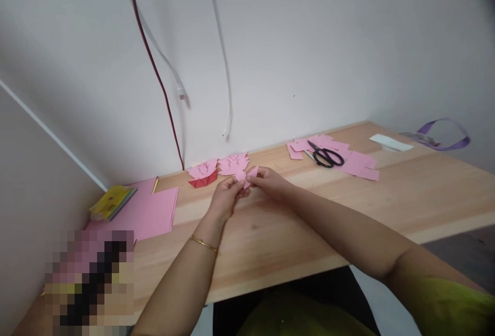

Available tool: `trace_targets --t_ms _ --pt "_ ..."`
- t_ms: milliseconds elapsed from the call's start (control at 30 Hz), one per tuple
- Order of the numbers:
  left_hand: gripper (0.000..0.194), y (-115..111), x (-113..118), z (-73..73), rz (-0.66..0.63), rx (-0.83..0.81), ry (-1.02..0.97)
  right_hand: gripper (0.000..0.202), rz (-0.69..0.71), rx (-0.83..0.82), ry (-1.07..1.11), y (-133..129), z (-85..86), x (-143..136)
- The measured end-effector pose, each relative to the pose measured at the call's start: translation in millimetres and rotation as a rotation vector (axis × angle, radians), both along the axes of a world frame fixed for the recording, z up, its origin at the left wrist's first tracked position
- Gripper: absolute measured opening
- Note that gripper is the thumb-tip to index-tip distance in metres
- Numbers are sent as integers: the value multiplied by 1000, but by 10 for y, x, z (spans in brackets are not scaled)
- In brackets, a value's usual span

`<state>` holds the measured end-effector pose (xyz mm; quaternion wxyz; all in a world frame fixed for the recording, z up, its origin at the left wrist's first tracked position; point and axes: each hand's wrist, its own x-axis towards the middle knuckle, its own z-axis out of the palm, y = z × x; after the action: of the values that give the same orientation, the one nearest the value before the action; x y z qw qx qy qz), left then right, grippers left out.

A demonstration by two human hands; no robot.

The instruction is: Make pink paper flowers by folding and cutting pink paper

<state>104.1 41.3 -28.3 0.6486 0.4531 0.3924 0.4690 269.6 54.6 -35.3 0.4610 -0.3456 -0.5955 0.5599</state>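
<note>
Head view | left hand [227, 195] and right hand [270, 181] both pinched the small folded pink paper [240, 175] | it sat between their fingertips, near the fringed pink cut-outs [233, 164] on the bench [255, 253] | yellow pack [110, 202] on pink sheets [152, 212] bore dark print, too blurred to read | scissors [325, 156] lay rightward on pink scraps [358, 162]

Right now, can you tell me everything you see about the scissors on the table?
The scissors have dark, metal-looking blades and two black handle loops. They lie on the wooden table near the wall, blades over pink paper pieces, tips pointing toward the wall and leftward. The blades look closed or nearly so. Nobody is touching them.
</note>
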Motion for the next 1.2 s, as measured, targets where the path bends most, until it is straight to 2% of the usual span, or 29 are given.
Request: trace_targets --t_ms 133,200,300,433,600,667,733,800,867,933,1100,1200 --pt "43 -21 -15 70 -47 -240 -132 32 39 -161 276 4 -18 -26" --pt "37 -36 -30 92 -98 -317 -161 30 71 -204 355 -5 -9 -32" --pt "18 -66 -52 115 -169 -345 -199 27 139 -208 378 -18 8 -21" --pt "11 -89 -62 146 -201 -348 -278 25 190 -186 344 -21 1 -3" --pt "20 -68 -51 155 -206 -306 -277 28 105 -201 350 -2 -43 -18" --pt "26 -51 -48 140 -159 -268 -277 37 49 -217 330 16 -52 -24" --pt "28 -32 -46 117 -90 -241 -277 34 9 -239 300 36 -44 -27" --pt "27 -13 -45 89 -37 -212 -269 29 8 -251 288 49 -24 -29" --pt "26 3 -43 60 -3 -175 -249 39 30 -244 300 50 -1 -34" --pt "26 12 -39 36 23 -138 -224 43 42 -212 303 38 12 -41" --pt "27 -1 -15 15 57 -64 -161 27 18 -23 129 -2 -5 -35" --pt "26 -13 5 13 39 -18 -108 22 -14 33 32 -3 -16 -15"
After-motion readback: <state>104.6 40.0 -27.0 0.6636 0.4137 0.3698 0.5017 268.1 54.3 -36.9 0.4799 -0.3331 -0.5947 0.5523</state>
